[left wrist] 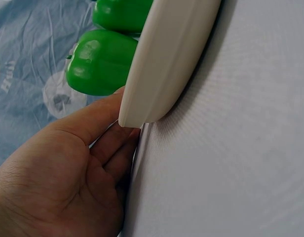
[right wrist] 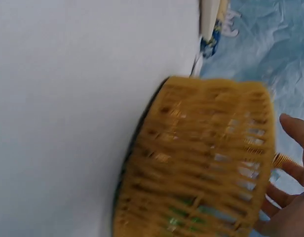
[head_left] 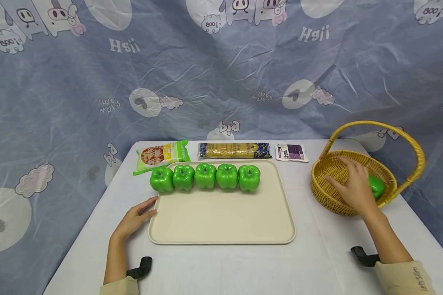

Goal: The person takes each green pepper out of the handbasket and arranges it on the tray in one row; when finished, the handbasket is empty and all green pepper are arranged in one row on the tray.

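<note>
Several green bell peppers [head_left: 205, 176] stand in a row along the back edge of a cream tray [head_left: 221, 221]. At the tray's left rim is my left hand [head_left: 133, 219], fingers extended and touching the edge; in the left wrist view the hand [left wrist: 58, 173] lies beside the tray's corner [left wrist: 157, 74], below a green bell pepper [left wrist: 100, 61]. My right hand [head_left: 354, 186] hovers over a wicker basket [head_left: 328, 196], thumb and fingers apart, holding nothing that I can see. Inside the basket, partly behind this hand, lies another green bell pepper [head_left: 376, 186].
Behind the tray lie a green snack bag [head_left: 162, 155], a long pasta packet [head_left: 234, 150] and a small white and purple packet [head_left: 291, 153]. The basket's tall handle [head_left: 417, 151] arches up at the right. A patterned blue cloth [head_left: 214, 82] hangs behind the table.
</note>
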Demonstrator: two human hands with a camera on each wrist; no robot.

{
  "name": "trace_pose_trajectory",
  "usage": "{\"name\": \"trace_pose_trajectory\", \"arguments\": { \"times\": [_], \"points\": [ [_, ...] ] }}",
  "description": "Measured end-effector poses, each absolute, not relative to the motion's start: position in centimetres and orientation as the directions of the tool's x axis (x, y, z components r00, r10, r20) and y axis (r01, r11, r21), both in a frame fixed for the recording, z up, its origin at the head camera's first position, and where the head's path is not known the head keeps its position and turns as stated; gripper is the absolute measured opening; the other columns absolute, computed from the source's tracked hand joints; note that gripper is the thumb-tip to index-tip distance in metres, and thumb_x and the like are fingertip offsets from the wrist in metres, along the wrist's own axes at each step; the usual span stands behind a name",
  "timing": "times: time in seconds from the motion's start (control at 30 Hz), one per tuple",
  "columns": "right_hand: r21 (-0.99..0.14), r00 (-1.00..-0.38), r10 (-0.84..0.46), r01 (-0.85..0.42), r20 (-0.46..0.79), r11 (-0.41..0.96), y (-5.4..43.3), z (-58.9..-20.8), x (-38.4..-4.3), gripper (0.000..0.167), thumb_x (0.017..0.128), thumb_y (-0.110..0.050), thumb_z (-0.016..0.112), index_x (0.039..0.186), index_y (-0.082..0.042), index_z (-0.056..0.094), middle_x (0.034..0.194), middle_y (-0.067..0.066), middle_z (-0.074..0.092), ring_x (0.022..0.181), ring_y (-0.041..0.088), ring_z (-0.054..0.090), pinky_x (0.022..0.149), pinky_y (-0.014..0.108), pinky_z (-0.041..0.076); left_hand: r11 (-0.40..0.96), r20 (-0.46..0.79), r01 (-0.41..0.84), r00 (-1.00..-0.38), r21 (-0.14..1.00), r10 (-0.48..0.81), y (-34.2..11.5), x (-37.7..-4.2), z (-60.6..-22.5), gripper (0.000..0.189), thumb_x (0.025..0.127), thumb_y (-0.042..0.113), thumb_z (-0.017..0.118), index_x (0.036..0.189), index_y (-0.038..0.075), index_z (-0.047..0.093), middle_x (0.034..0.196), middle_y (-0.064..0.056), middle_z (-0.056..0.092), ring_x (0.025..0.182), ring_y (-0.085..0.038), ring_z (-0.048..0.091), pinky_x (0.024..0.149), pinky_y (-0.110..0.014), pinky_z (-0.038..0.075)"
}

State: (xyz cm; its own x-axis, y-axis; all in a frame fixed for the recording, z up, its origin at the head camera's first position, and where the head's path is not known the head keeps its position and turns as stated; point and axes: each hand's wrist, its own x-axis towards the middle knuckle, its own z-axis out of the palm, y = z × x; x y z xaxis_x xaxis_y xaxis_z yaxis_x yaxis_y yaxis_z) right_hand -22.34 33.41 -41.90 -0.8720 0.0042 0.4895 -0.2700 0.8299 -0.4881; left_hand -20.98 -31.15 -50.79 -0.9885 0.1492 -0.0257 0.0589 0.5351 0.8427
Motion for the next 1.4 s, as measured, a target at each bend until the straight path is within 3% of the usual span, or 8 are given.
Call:
{"name": "trace_pose_trajectory", "arguments": {
  "times": [0.17,0.43,0.63,0.8,0.97,1.07,1.4],
  "points": [
    [-0.483,-0.896,0.108,-0.128,0.431,0.866,35.7,-43.1,-22.1,0.078,0.085,-0.033,0.067,0.144,-0.003,0.026,0.136,0.036,0.022,0.126,0.053,0.013,0.099,0.068,0.008,0.543,-0.02,0.067,-0.988,0.837,0.152,-31.2,-21.0,-50.7,0.055,0.088,0.035,0.062,0.136,0.013,0.048,0.143,-0.011,0.039,0.135,-0.032,0.025,0.108,-0.053,0.017],
    [-0.477,-0.917,0.141,-0.059,0.372,0.877,37.3,-43.9,-22.5,0.087,0.085,-0.042,0.064,0.145,0.001,0.019,0.137,0.039,0.015,0.129,0.054,0.004,0.102,0.066,-0.004,0.53,-0.031,0.056,-0.988,0.846,0.154,-31.2,-20.9,-50.8,0.055,0.088,0.034,0.062,0.136,0.014,0.048,0.143,-0.011,0.038,0.135,-0.033,0.023,0.108,-0.053,0.016],
    [-0.464,-0.938,0.195,0.041,0.288,0.885,37.9,-44.1,-23.1,0.094,0.083,-0.05,0.061,0.144,0.004,0.015,0.139,0.04,0.007,0.128,0.058,-0.002,0.095,0.073,-0.006,0.527,-0.029,0.057,-0.988,0.848,0.154,-31.1,-20.8,-50.8,0.055,0.088,0.034,0.062,0.136,0.013,0.047,0.143,-0.011,0.038,0.135,-0.032,0.024,0.108,-0.052,0.017],
    [-0.466,-0.945,0.229,0.098,0.233,0.879,38.3,-44.1,-23.4,0.096,0.082,-0.054,0.061,0.145,0.003,0.015,0.139,0.041,0.006,0.127,0.06,-0.001,0.095,0.074,-0.001,0.522,-0.027,0.062,-0.987,0.851,0.161,-30.7,-20.5,-49.7,0.052,0.089,0.026,0.062,0.136,0.009,0.047,0.142,-0.015,0.037,0.134,-0.036,0.024,0.107,-0.055,0.017],
    [-0.493,-0.956,0.203,0.075,0.212,0.867,38.3,-44.0,-23.4,0.093,0.082,-0.046,0.066,0.142,0.006,0.019,0.135,0.044,0.011,0.12,0.064,0.011,0.086,0.072,0.022,0.523,-0.028,0.065,-0.985,0.85,0.168,-29.9,-19.7,-47.8,0.05,0.091,0.018,0.06,0.136,0.002,0.045,0.142,-0.02,0.036,0.133,-0.039,0.024,0.107,-0.056,0.017],
    [-0.48,-0.963,0.154,0.032,0.219,0.877,38.1,-44.0,-23.5,0.089,0.081,-0.04,0.07,0.139,0.009,0.024,0.131,0.045,0.017,0.113,0.065,0.02,0.078,0.07,0.031,0.53,-0.037,0.057,-0.986,0.846,0.166,-29.7,-19.6,-47.4,0.05,0.091,0.018,0.059,0.136,0.003,0.045,0.142,-0.019,0.036,0.134,-0.038,0.023,0.108,-0.054,0.017],
    [-0.435,-0.978,-0.054,-0.139,0.203,0.89,37.5,-43.8,-23.6,0.087,0.072,-0.027,0.079,0.138,0.006,0.031,0.128,0.042,0.026,0.099,0.055,0.038,0.072,0.064,0.037,0.526,-0.025,0.064,-0.987,0.848,0.161,-31.2,-21.0,-50.8,0.054,0.088,0.031,0.063,0.137,0.013,0.047,0.143,-0.011,0.037,0.135,-0.033,0.023,0.108,-0.054,0.017]
  ]
}}
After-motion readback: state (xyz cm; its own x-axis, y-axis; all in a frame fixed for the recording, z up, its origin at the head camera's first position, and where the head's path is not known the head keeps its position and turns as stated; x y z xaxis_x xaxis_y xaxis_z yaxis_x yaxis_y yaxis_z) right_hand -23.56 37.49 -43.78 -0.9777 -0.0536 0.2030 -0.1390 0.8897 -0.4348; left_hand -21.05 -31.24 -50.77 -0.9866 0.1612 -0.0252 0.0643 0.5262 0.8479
